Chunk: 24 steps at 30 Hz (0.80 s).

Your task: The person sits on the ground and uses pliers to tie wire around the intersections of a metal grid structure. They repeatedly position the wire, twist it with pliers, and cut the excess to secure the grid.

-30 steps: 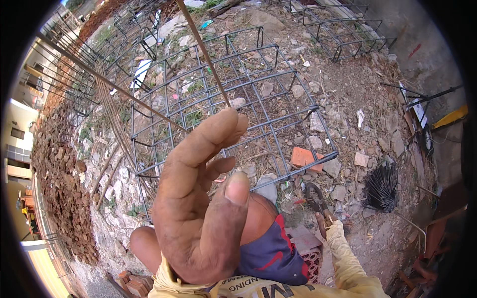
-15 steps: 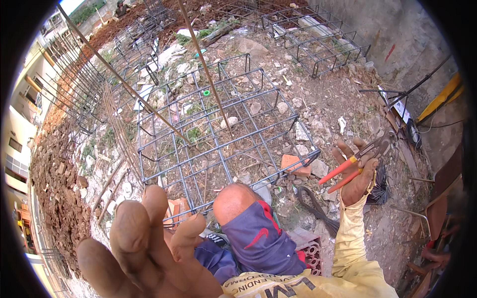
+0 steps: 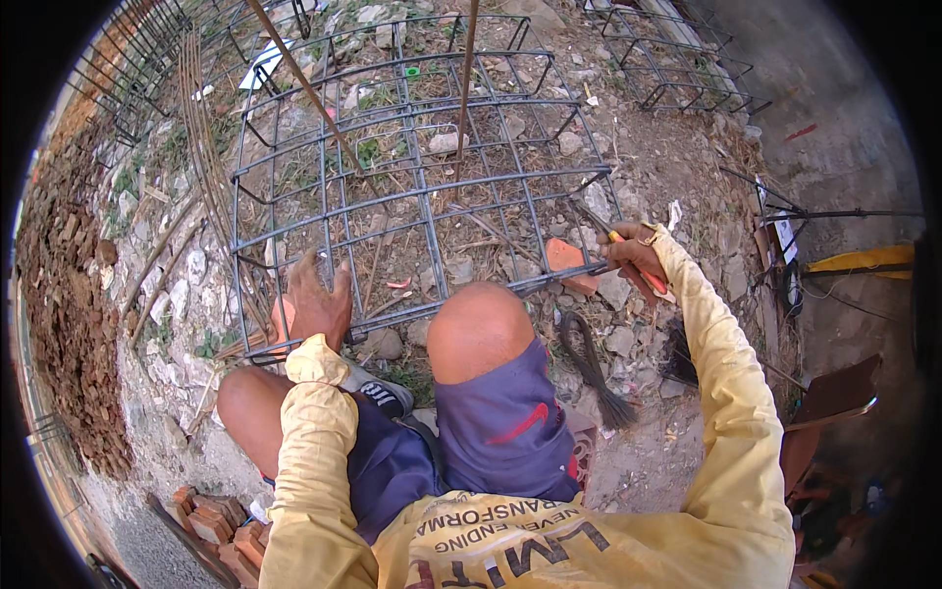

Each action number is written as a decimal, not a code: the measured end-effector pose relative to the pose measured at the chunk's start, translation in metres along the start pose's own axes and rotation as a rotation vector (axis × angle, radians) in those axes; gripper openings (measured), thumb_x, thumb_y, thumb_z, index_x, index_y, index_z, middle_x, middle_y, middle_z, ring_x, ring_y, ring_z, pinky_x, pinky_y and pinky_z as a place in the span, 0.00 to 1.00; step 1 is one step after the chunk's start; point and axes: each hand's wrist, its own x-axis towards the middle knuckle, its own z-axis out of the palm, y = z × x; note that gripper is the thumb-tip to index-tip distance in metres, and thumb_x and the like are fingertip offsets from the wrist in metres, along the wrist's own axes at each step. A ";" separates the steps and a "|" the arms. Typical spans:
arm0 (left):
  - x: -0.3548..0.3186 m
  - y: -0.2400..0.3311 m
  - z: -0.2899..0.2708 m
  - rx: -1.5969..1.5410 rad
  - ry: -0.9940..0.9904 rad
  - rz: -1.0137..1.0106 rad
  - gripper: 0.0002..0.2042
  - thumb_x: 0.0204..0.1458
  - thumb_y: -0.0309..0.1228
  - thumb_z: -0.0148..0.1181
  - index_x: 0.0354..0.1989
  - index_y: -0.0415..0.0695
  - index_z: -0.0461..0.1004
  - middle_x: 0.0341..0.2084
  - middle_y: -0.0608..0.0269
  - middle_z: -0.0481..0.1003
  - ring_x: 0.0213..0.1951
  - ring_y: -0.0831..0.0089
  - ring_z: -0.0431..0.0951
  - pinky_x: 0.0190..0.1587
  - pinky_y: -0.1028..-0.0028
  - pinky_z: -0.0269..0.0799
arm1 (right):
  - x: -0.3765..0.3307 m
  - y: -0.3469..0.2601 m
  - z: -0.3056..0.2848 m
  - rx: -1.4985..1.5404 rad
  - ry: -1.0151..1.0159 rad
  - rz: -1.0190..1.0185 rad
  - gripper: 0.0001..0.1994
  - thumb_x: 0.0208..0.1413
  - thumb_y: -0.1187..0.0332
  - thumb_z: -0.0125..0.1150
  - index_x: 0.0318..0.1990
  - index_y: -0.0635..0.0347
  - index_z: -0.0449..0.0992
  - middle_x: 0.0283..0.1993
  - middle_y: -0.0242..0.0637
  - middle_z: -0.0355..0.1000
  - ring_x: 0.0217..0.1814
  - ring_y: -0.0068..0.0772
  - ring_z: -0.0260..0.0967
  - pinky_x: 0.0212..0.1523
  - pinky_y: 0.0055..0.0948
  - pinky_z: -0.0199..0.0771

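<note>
A steel rebar cage (image 3: pixel 422 187) lies over the rubble in front of my knees. Over its near left corner is my left hand (image 3: pixel 319 302), fingers apart and holding nothing; whether they touch the bars I cannot tell. My right hand (image 3: pixel 636 257) grips pincers with orange-red handles (image 3: pixel 654 283), beside the cage's near right corner. Their metal jaws point toward the bars, partly lost against the ground. An orange brick piece (image 3: pixel 571 265) sits under that corner, and another brick (image 3: pixel 283 318) shows beside my left hand.
A bundle of dark tie wire (image 3: pixel 592 378) lies right of my knee. Two thin upright rods (image 3: pixel 466 88) rise through the cage. A second rebar cage (image 3: pixel 677 69) lies at the far right, before a concrete wall. Several bricks (image 3: pixel 211 520) are stacked at lower left.
My left hand has gone from close before the camera down to the cage's near left corner. My right hand has brought the pincers left to the near right corner. The view has tilted downward.
</note>
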 end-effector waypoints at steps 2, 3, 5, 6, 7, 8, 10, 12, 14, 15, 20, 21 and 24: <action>-0.005 -0.007 0.023 0.040 -0.060 -0.030 0.35 0.54 0.44 0.61 0.66 0.36 0.58 0.60 0.36 0.63 0.62 0.43 0.62 0.66 0.55 0.57 | 0.025 -0.003 -0.008 -0.671 0.024 -0.037 0.27 0.47 0.59 0.67 0.56 0.57 0.73 0.42 0.37 0.76 0.38 0.28 0.74 0.39 0.33 0.75; -0.008 0.006 0.034 0.007 -0.095 -0.046 0.37 0.55 0.46 0.60 0.67 0.36 0.56 0.60 0.36 0.62 0.62 0.42 0.62 0.65 0.55 0.57 | 0.056 0.023 -0.019 -0.918 0.004 -0.071 0.27 0.45 0.58 0.68 0.55 0.54 0.73 0.44 0.37 0.76 0.40 0.32 0.74 0.41 0.35 0.75; -0.008 0.014 0.038 -0.002 -0.178 -0.101 0.40 0.56 0.49 0.58 0.69 0.36 0.50 0.59 0.34 0.63 0.61 0.41 0.63 0.63 0.53 0.59 | 0.106 0.028 -0.011 -1.347 -0.136 0.126 0.28 0.42 0.53 0.70 0.53 0.46 0.74 0.50 0.35 0.77 0.51 0.44 0.72 0.49 0.39 0.71; -0.006 0.012 0.032 -0.002 -0.182 -0.115 0.40 0.55 0.49 0.58 0.69 0.36 0.50 0.59 0.34 0.64 0.60 0.40 0.64 0.62 0.52 0.60 | 0.115 0.021 0.003 -1.433 -0.107 0.008 0.25 0.44 0.51 0.68 0.52 0.44 0.75 0.50 0.35 0.76 0.54 0.44 0.68 0.52 0.45 0.66; -0.006 0.011 0.027 -0.004 -0.186 -0.128 0.40 0.55 0.49 0.58 0.69 0.36 0.50 0.58 0.34 0.65 0.60 0.39 0.65 0.61 0.52 0.61 | 0.120 0.016 0.016 -1.514 -0.077 -0.114 0.23 0.46 0.48 0.66 0.51 0.41 0.76 0.49 0.35 0.75 0.58 0.45 0.65 0.55 0.51 0.61; -0.004 0.013 0.025 -0.014 -0.190 -0.137 0.40 0.55 0.49 0.58 0.69 0.36 0.51 0.58 0.34 0.65 0.59 0.39 0.66 0.61 0.52 0.62 | 0.125 0.011 0.025 -1.593 -0.040 -0.231 0.21 0.49 0.46 0.64 0.49 0.39 0.77 0.48 0.35 0.74 0.61 0.45 0.61 0.59 0.57 0.56; -0.002 0.015 0.028 -0.002 -0.167 -0.120 0.40 0.55 0.49 0.59 0.69 0.37 0.51 0.57 0.34 0.66 0.58 0.39 0.67 0.59 0.52 0.63 | 0.150 0.001 0.052 -1.738 -0.126 0.012 0.19 0.52 0.48 0.59 0.50 0.41 0.77 0.50 0.35 0.72 0.61 0.45 0.61 0.60 0.64 0.53; -0.001 0.018 0.028 -0.013 -0.175 -0.142 0.41 0.54 0.50 0.60 0.69 0.37 0.51 0.57 0.35 0.67 0.57 0.40 0.68 0.59 0.52 0.63 | 0.158 -0.001 0.060 -1.865 -0.168 -0.001 0.19 0.54 0.50 0.56 0.50 0.44 0.77 0.53 0.35 0.70 0.61 0.45 0.61 0.61 0.69 0.51; 0.002 0.022 0.024 -0.039 -0.211 -0.198 0.41 0.53 0.50 0.60 0.69 0.37 0.52 0.57 0.36 0.67 0.58 0.41 0.68 0.60 0.53 0.63 | 0.153 -0.002 0.061 -1.954 -0.165 -0.293 0.20 0.54 0.51 0.54 0.50 0.48 0.76 0.55 0.36 0.68 0.61 0.46 0.60 0.63 0.69 0.48; 0.002 0.021 0.024 -0.033 -0.209 -0.199 0.41 0.53 0.50 0.60 0.69 0.37 0.52 0.57 0.36 0.67 0.58 0.42 0.68 0.60 0.53 0.63 | 0.148 -0.008 0.062 -2.067 -0.149 -0.370 0.19 0.54 0.54 0.54 0.50 0.52 0.75 0.55 0.40 0.67 0.63 0.47 0.59 0.66 0.70 0.45; 0.004 0.017 0.025 0.010 -0.207 -0.191 0.42 0.52 0.50 0.61 0.69 0.37 0.52 0.56 0.38 0.69 0.57 0.44 0.70 0.61 0.54 0.62 | 0.136 -0.014 0.054 -2.069 -0.201 -0.374 0.21 0.56 0.56 0.53 0.55 0.53 0.73 0.60 0.42 0.64 0.69 0.51 0.54 0.66 0.71 0.45; 0.005 0.018 0.024 -0.002 -0.227 -0.212 0.42 0.52 0.51 0.61 0.68 0.37 0.52 0.56 0.38 0.69 0.57 0.45 0.70 0.61 0.54 0.62 | 0.132 -0.015 0.055 -2.063 -0.187 -0.394 0.22 0.56 0.56 0.53 0.56 0.53 0.73 0.60 0.43 0.64 0.69 0.51 0.54 0.66 0.72 0.44; 0.007 0.021 0.021 -0.018 -0.258 -0.245 0.42 0.52 0.51 0.61 0.68 0.37 0.52 0.55 0.38 0.70 0.55 0.45 0.72 0.61 0.54 0.63 | 0.128 -0.016 0.054 -2.128 -0.229 -0.440 0.23 0.56 0.56 0.53 0.59 0.52 0.71 0.62 0.45 0.62 0.69 0.55 0.53 0.67 0.75 0.42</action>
